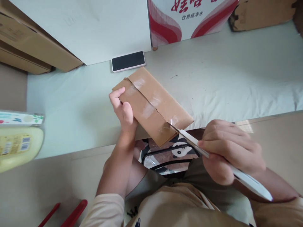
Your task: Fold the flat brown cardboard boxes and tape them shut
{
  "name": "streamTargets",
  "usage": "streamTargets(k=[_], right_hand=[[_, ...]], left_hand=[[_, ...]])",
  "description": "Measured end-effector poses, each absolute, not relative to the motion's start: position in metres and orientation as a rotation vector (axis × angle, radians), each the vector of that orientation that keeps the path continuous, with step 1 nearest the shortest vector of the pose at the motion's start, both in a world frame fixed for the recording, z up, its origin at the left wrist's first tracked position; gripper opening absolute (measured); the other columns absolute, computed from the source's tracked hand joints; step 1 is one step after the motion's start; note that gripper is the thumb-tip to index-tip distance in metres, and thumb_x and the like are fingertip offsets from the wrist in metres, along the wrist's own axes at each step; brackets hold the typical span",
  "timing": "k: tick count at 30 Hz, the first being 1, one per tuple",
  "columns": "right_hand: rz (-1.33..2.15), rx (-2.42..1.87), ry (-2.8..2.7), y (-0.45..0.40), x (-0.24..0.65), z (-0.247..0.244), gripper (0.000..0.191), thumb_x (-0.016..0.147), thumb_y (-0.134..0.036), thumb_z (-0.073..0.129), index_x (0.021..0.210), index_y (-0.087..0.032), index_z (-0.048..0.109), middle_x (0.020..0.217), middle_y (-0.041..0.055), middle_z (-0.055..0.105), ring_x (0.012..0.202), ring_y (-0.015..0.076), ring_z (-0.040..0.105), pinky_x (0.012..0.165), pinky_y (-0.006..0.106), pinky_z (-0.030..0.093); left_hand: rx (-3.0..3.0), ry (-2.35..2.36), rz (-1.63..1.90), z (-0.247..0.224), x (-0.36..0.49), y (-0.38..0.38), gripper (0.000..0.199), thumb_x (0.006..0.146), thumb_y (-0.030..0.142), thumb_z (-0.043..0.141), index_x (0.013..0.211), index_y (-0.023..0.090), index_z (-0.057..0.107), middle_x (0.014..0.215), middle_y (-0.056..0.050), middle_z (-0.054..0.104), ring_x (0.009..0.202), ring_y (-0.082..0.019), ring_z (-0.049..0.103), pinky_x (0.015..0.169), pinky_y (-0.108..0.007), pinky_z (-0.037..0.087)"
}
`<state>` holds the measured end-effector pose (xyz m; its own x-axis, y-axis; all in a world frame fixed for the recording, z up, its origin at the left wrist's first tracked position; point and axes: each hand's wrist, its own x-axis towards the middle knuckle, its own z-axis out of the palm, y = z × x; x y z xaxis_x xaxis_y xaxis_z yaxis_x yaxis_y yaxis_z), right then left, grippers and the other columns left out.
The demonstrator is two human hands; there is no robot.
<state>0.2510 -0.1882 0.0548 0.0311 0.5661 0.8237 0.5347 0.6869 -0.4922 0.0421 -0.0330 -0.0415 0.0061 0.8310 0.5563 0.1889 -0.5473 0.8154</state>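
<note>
A brown cardboard box [151,105] with clear tape patches is tilted above the front of the pale green cloth. My left hand [121,105] is closed on its left edge, thumb and index finger showing on the top face; the other fingers are hidden. Closed around a white utility knife [251,183], my right hand [228,149] is just right of the box's lower corner. The knife's tip end meets the seam between the flaps near that corner. Along the seam, the tape looks cut in places.
A phone [128,61] lies behind the box, against a white panel [113,28]. A red and white carton [194,20] stands at the back. Left are cardboard boxes [42,41] and a yellow bottle [21,146]. A panda-print bag [165,157] sits below the box.
</note>
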Motion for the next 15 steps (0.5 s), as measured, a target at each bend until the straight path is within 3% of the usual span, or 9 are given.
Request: streamTargets(k=[9,15], right_hand=[[0.102,-0.918,-1.609,-0.178,0.252,0.047,0.013,0.088,-0.014,0.05,0.079,-0.022,0.057,0.055,-0.0039,0.047,0.042,0.0104,0.039,0.043,0.03,0.033],[0.148,-0.966,-1.705,-0.191,0.263,0.061,0.013,0.083,-0.01,0.052,0.082,-0.019,0.062,0.058,-0.0017,0.055,0.046,0.0114,0.047,0.046,0.029,0.038]], left_hand=[[1.757,1.076,1.556,-0.041,0.042,-0.034,0.055,0.098,0.071,0.044,0.129,0.027,0.049,0.126,-0.008,0.058,0.122,-0.028,0.062,0.096,-0.044,0.052],[1.739,1.02,1.605,-0.044,0.04,-0.032,0.05,0.099,0.07,0.048,0.128,0.03,0.052,0.122,-0.006,0.058,0.115,-0.026,0.063,0.093,-0.045,0.052]])
